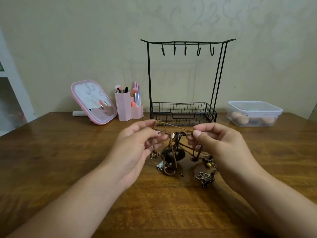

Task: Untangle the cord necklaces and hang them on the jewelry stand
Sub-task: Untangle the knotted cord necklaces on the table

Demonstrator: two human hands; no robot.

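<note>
Brown cord necklaces (173,143) hang tangled between your raised hands: your left hand (137,148) and right hand (217,143) each pinch cords, grip closed, above the desk (60,152).

Wooden table (51,152) stretches wide across the foreground. Far left at the back, a pink-framed mirror (93,102) leans tilted, just beside a pink hexagonal organizer (127,109) bristling with makeup brushes (134,91). Over on the right, a clear lidded plastic container (253,113) sits with rounded peach-coloured items inside. Pale patterned wall (85,40) behind.
</note>
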